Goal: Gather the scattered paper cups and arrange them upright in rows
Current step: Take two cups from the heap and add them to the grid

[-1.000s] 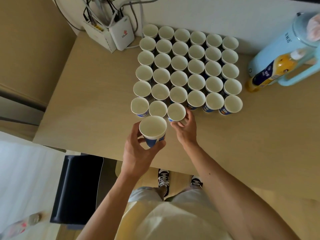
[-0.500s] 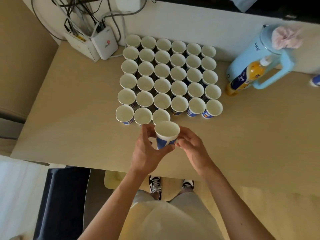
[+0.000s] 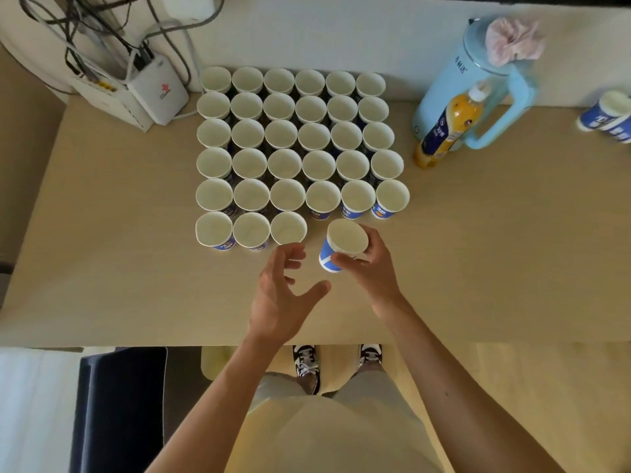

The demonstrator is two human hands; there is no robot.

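Several white-and-blue paper cups stand upright in tight rows [image 3: 300,145] on the beige table [image 3: 119,274]. The nearest row holds three cups, the last of them [image 3: 288,228] at its right end. My right hand [image 3: 370,268] grips one more paper cup [image 3: 343,244], tilted, just right of that row's end and slightly above the table. My left hand [image 3: 283,295] hovers beside it with fingers spread and holds nothing. Another cup [image 3: 606,116] lies on its side at the far right edge.
A light blue jug [image 3: 478,83] with a pink scrunchie on top and an orange drink bottle [image 3: 447,128] stand right of the rows. White router boxes [image 3: 150,93] with cables sit at the back left. A dark chair [image 3: 116,411] is below the table's near edge.
The cup passed from my left hand to my right hand and moved right, toward the open spot in the nearest row. My left hand let go and opened.
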